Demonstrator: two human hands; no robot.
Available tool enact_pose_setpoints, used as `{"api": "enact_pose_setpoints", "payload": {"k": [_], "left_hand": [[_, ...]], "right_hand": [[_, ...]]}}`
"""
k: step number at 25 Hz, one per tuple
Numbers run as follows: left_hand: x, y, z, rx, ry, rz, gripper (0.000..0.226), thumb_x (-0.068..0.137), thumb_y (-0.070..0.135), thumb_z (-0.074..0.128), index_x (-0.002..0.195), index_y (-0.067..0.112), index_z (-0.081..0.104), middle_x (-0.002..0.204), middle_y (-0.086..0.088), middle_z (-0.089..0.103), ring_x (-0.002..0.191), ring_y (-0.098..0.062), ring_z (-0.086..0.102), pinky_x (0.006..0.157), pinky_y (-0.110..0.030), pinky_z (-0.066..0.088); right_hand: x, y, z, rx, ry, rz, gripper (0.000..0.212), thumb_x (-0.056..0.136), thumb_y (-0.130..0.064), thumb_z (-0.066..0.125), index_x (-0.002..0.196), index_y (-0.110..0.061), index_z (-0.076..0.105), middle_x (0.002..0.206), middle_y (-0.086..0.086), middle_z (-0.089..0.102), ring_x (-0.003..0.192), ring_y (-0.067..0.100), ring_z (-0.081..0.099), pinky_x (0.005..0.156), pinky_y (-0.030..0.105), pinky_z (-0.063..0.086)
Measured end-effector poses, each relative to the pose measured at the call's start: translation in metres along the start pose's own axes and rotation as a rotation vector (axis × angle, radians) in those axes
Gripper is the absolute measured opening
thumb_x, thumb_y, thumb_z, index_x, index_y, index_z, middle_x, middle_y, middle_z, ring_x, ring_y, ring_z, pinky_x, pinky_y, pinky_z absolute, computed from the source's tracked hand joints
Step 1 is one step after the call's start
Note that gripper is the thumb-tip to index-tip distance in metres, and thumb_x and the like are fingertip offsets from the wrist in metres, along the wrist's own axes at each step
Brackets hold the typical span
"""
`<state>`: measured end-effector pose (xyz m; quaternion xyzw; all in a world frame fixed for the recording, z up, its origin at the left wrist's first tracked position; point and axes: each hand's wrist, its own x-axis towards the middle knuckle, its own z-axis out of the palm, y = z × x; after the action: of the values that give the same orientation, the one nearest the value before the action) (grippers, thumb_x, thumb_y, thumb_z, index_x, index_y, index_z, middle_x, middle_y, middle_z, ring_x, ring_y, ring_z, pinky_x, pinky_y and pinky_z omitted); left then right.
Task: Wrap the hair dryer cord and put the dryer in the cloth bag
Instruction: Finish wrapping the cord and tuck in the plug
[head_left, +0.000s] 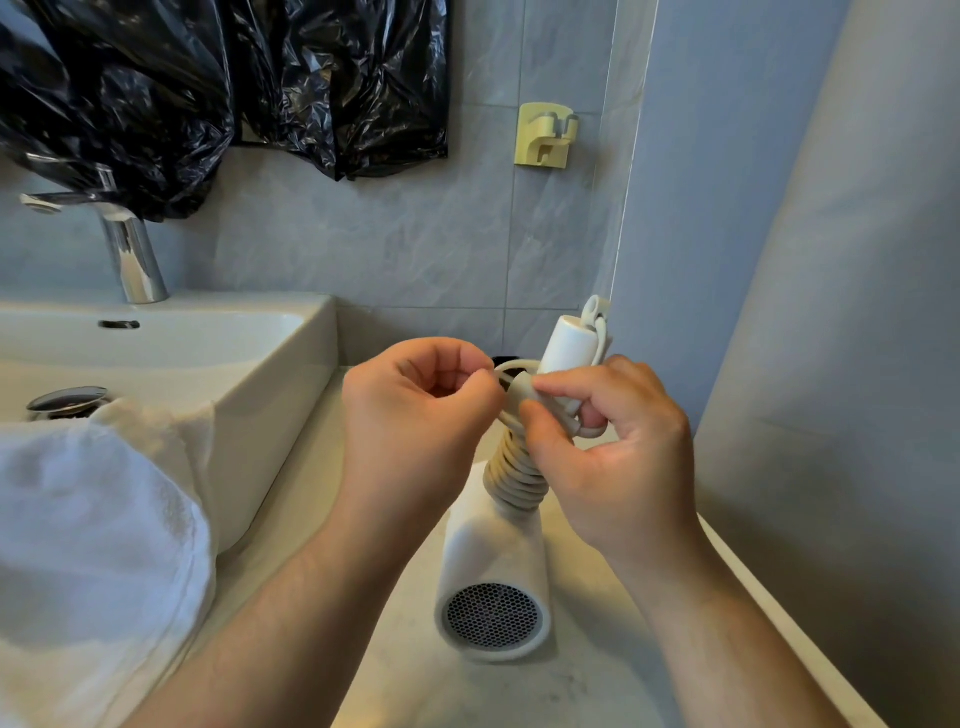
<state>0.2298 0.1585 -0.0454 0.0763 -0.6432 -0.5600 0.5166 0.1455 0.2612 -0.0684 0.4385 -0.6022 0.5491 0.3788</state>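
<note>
Our left fingers (480, 387) pinch the cord end (519, 391) just left of the raised handle (563, 345); our right fingers (540, 426) grip that handle.

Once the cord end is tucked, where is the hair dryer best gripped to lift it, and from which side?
Probably the handle, around the cord coils, coming from the right: it stands up from the barrel lying on the counter, the sink wall crowds the left, and a grip there holds the coils tight.
</note>
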Motion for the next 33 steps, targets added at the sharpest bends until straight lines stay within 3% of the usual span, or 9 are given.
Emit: {"api": "enact_pose_setpoints", "payload": {"k": [4,6,8,11,16,21,26,30,33], "left_hand": [[0.007,-0.012,-0.001,-0.023,0.004,-0.192,0.011,0.062,0.01,0.061,0.07,0.017,0.064,0.062,0.005,0.058,0.051,-0.005,0.049,0.048,-0.019,0.043],[0.011,-0.019,-0.006,-0.081,-0.147,-0.382,0.013,0.07,0.013,0.065,0.08,0.005,0.066,0.069,-0.002,0.058,0.057,-0.01,0.051,0.048,-0.021,0.045],[0.012,-0.019,-0.009,-0.189,-0.31,-0.486,0.016,0.075,0.02,0.065,0.075,0.004,0.069,0.064,-0.006,0.056,0.054,-0.014,0.05,0.047,-0.022,0.045],[0.01,-0.012,-0.01,-0.23,-0.353,-0.469,0.016,0.085,0.011,0.068,0.07,0.012,0.071,0.059,-0.003,0.06,0.05,-0.011,0.053,0.047,-0.019,0.047],[0.01,-0.008,-0.008,-0.204,-0.238,-0.432,0.025,0.084,-0.004,0.063,0.07,0.013,0.074,0.058,-0.001,0.062,0.048,-0.009,0.05,0.046,-0.018,0.046],[0.007,-0.011,-0.002,-0.369,-0.283,-0.507,0.014,0.08,0.001,0.058,0.083,0.006,0.071,0.068,-0.006,0.06,0.059,-0.012,0.049,0.046,-0.016,0.045],[0.007,-0.01,0.002,-0.493,-0.264,-0.624,0.017,0.086,0.004,0.054,0.081,0.007,0.07,0.061,0.0,0.056,0.048,-0.004,0.045,0.041,-0.012,0.042],[0.009,-0.011,-0.001,-0.474,-0.312,-0.519,0.007,0.079,0.011,0.063,0.082,0.009,0.069,0.064,0.001,0.043,0.052,-0.007,0.037,0.042,-0.016,0.033],[0.01,-0.015,-0.008,-0.331,-0.42,-0.389,0.018,0.073,0.01,0.057,0.08,0.015,0.073,0.07,-0.003,0.058,0.063,-0.012,0.051,0.051,-0.021,0.039]], "right_hand": [[-0.001,0.001,0.001,-0.03,-0.031,-0.005,0.014,0.076,-0.028,0.068,0.084,-0.018,0.073,0.07,-0.029,0.039,0.069,0.01,0.045,0.066,0.012,0.036],[-0.001,0.001,0.0,-0.035,-0.035,0.003,0.016,0.077,-0.03,0.066,0.084,-0.017,0.072,0.07,-0.03,0.039,0.07,0.006,0.044,0.066,0.009,0.035],[-0.001,0.002,0.0,-0.037,-0.034,0.006,0.015,0.077,-0.029,0.066,0.085,-0.018,0.072,0.071,-0.03,0.039,0.07,0.008,0.045,0.065,0.011,0.036],[-0.001,0.002,-0.001,-0.033,-0.042,0.001,0.013,0.077,-0.028,0.066,0.086,-0.02,0.072,0.071,-0.029,0.04,0.07,0.013,0.046,0.064,0.016,0.038],[-0.002,0.001,0.001,-0.049,-0.037,-0.018,0.016,0.078,-0.029,0.066,0.086,-0.018,0.072,0.073,-0.03,0.04,0.071,0.014,0.045,0.064,0.017,0.038],[-0.002,0.002,0.003,-0.029,-0.015,-0.002,0.012,0.075,-0.029,0.066,0.081,-0.019,0.071,0.066,-0.029,0.042,0.068,0.014,0.046,0.063,0.018,0.039],[-0.002,0.002,0.003,0.017,-0.001,0.071,0.006,0.072,-0.031,0.067,0.076,-0.027,0.065,0.066,-0.029,0.05,0.064,0.011,0.046,0.06,0.024,0.04],[-0.001,0.0,0.0,0.013,-0.029,0.057,0.005,0.075,-0.027,0.063,0.072,-0.024,0.064,0.061,-0.026,0.047,0.066,0.013,0.047,0.06,0.03,0.043],[-0.001,-0.001,-0.001,-0.009,-0.052,0.02,0.014,0.079,-0.024,0.062,0.071,-0.017,0.07,0.067,-0.024,0.046,0.069,0.017,0.048,0.062,0.03,0.044]]}}
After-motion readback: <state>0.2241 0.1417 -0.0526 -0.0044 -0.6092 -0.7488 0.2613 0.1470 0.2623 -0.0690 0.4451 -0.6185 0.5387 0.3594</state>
